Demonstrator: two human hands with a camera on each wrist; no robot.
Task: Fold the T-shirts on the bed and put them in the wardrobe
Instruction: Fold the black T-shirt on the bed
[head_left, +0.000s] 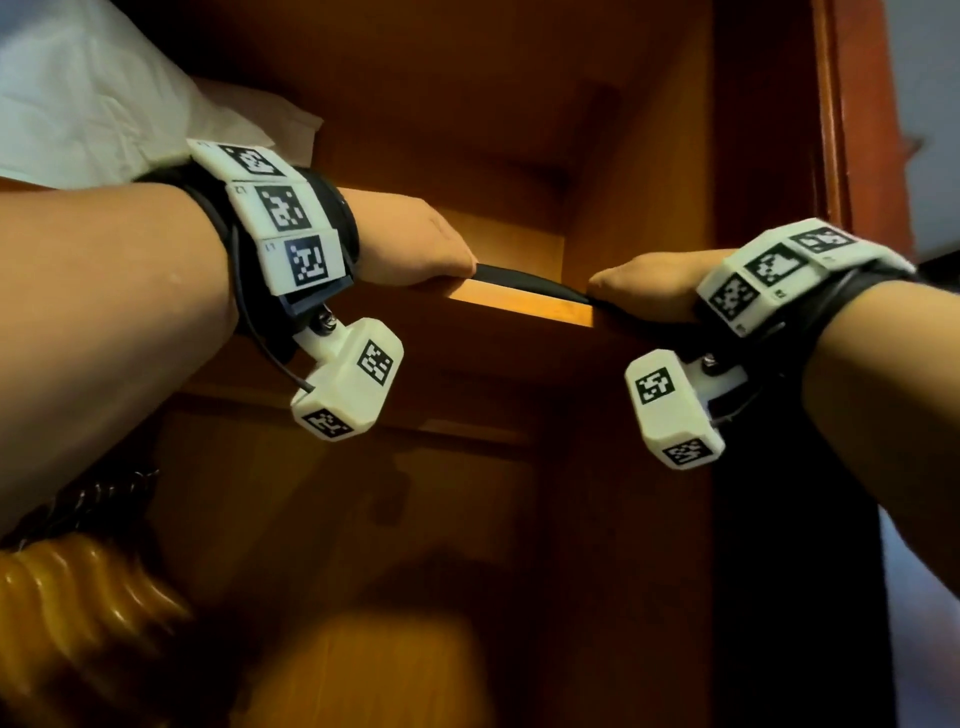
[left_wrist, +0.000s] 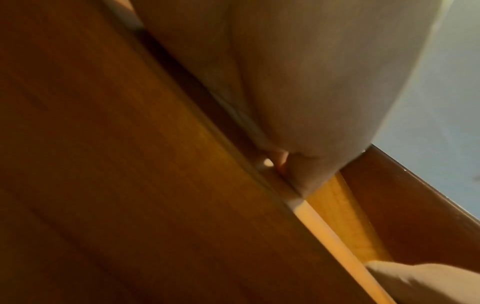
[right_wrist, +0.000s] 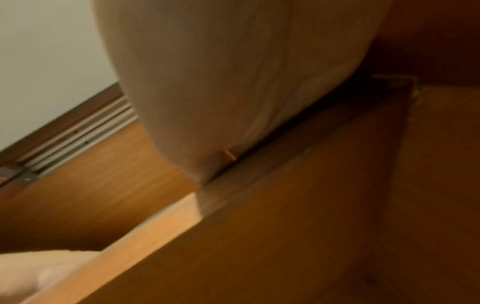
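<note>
Shelf (head_left: 519, 300) is the landmark: its pale front edge runs crosswise inside the wardrobe (head_left: 649, 156), above the head camera. On its top lies a dark folded T-shirt (head_left: 524, 280), of which only a thin strip shows above the edge, with its long axis along that edge. Left hand (head_left: 415, 244) rests on the shirt at the left end of the strip and right hand (head_left: 644, 286) at the right end, both equally near. The fingers reach over the edge, away from the camera, so I cannot tell if they are flat or curled. I judge the next move pushes the shirt deeper, straight back from the edge.
</note>
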